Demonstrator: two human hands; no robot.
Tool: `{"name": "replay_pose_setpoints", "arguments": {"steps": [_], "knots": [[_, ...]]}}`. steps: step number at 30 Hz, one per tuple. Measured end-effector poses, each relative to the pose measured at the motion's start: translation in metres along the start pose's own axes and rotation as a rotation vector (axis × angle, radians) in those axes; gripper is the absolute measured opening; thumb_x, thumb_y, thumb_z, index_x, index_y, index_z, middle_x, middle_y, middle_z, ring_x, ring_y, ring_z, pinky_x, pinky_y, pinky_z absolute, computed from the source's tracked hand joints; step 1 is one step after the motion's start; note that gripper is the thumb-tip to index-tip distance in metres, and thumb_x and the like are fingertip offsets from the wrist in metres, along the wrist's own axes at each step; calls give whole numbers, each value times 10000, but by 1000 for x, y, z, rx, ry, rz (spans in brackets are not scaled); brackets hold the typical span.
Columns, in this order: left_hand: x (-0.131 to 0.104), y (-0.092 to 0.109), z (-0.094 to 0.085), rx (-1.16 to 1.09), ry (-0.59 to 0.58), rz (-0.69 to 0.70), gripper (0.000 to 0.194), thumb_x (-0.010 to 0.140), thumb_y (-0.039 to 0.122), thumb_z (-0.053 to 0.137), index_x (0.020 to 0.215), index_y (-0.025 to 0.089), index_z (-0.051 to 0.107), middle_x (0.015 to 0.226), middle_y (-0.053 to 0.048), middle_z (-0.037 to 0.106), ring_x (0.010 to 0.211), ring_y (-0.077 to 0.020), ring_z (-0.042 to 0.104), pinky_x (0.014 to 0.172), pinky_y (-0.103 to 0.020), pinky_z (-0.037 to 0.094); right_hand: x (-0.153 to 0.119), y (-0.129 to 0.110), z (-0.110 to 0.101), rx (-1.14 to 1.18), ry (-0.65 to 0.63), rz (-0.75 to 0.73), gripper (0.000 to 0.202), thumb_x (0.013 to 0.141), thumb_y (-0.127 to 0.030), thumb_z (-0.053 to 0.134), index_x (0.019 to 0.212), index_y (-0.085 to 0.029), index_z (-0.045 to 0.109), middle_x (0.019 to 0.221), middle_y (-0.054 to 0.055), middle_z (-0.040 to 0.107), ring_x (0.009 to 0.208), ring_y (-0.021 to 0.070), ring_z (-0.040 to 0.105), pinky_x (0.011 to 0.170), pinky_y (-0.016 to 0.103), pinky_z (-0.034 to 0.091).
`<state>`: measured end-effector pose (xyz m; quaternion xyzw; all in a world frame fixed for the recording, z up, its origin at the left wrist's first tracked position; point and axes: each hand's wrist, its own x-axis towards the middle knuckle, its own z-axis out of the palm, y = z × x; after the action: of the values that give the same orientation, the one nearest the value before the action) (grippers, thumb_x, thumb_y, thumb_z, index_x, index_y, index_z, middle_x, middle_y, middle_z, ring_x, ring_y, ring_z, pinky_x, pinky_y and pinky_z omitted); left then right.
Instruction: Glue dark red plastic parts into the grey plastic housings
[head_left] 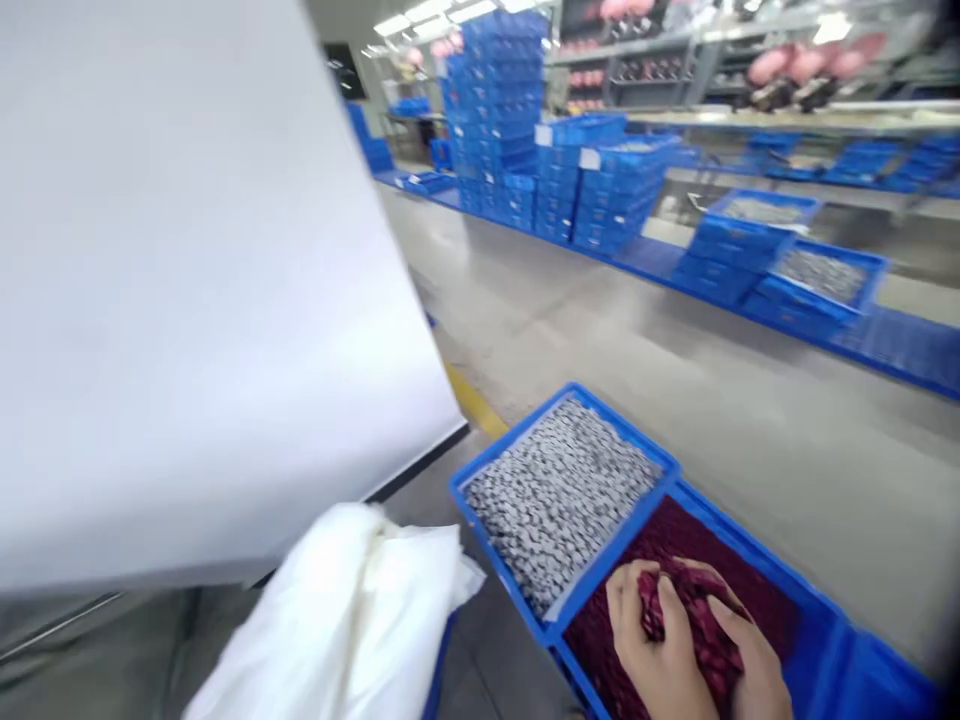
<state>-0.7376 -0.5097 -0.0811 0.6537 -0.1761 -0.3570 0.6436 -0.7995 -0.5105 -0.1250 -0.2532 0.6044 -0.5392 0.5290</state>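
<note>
Down in a blue crate [757, 540] at the lower right lies a mass of small dark red pieces [667, 530]. My left hand [658, 655] and my right hand [756, 650] are cupped side by side over it. Between them they grip a heap of the glossy dark red pieces, whose exact kind is too blurred to make out. Fingers of both hands curl around the heap, with the thumbs in front. Touching this crate on its far left side is another blue crate [480, 525], filled with small grey-white pieces [562, 490].
A large white panel [187, 280] takes up the left side. White cloth or bagging [360, 610] bulges up at the bottom. Across the pale floor [570, 310], tall stacks of blue crates [499, 110] and lower filled crates [817, 275] stand on a blue platform [652, 260]. Shelving [675, 50] runs behind.
</note>
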Motion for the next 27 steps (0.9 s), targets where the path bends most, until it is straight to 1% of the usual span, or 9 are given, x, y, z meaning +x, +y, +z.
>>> {"name": "replay_pose_setpoints", "arguments": {"steps": [3, 6, 9, 12, 14, 18, 21, 24, 27], "knots": [[29, 68, -58, -69, 169, 84, 184, 819, 244, 551, 788, 172, 717, 867, -94, 684, 886, -225, 660, 854, -303, 491, -42, -17, 76, -10, -184, -28, 226, 682, -356, 654, 888, -347, 748, 980, -28, 735, 1079, 297, 642, 874, 376, 584], [60, 133, -144, -125, 356, 134, 184, 802, 288, 580, 775, 168, 717, 874, -98, 692, 903, -235, 659, 861, -308, 488, -109, -28, 170, -10, -377, -27, 212, 682, -360, 666, 877, -333, 746, 985, -23, 736, 1075, 291, 646, 869, 364, 588], [86, 191, -257, -173, 525, 169, 222, 805, 331, 578, 801, 159, 718, 894, -102, 701, 933, -240, 659, 877, -310, 490, -205, -29, 270, -10, -582, 3, 248, 673, -378, 692, 903, -299, 741, 995, -7, 736, 1057, 287, 654, 857, 360, 588], [98, 237, -388, -199, 677, 208, 255, 828, 346, 556, 884, 157, 717, 948, -100, 705, 967, -236, 661, 889, -313, 495, -323, -14, 361, -12, -784, 56, 344, 676, -431, 701, 968, -249, 723, 1034, 7, 729, 1037, 273, 660, 835, 350, 584], [99, 258, -479, -202, 795, 225, 264, 843, 347, 554, 931, 154, 709, 997, -104, 697, 997, -243, 649, 915, -345, 488, -406, 8, 411, -24, -928, 105, 395, 675, -466, 711, 980, -215, 714, 1030, 22, 729, 1022, 265, 662, 838, 347, 573], [94, 270, -646, -172, 1027, 259, 222, 893, 309, 574, 1005, 144, 671, 1062, -89, 677, 1054, -236, 619, 978, -451, 452, -550, 74, 484, -56, -1195, 162, 417, 728, -471, 713, 1027, -181, 688, 1079, 50, 708, 1065, 243, 636, 971, 407, 493], [93, 258, -743, -117, 1159, 282, 217, 917, 327, 596, 1018, 142, 648, 1072, -65, 671, 1064, -227, 617, 977, -486, 451, -626, 133, 519, -71, -1342, 147, 367, 843, -456, 659, 1043, -149, 658, 1115, 72, 676, 1098, 232, 609, 1032, 488, 418], [98, 234, -811, -57, 1249, 285, 228, 925, 345, 593, 1021, 145, 644, 1082, -63, 666, 1062, -227, 619, 962, -484, 466, -673, 186, 542, -87, -1434, 92, 324, 901, -440, 614, 1028, -144, 648, 1124, 72, 654, 1110, 228, 591, 1024, 494, 416], [107, 211, -852, 5, 1286, 316, 233, 926, 349, 591, 1029, 146, 642, 1089, -64, 662, 1059, -226, 620, 951, -480, 477, -696, 226, 555, -102, -1450, 13, 322, 915, -444, 596, 1027, -145, 640, 1116, 70, 645, 1075, 221, 599, 987, 478, 445]]}}
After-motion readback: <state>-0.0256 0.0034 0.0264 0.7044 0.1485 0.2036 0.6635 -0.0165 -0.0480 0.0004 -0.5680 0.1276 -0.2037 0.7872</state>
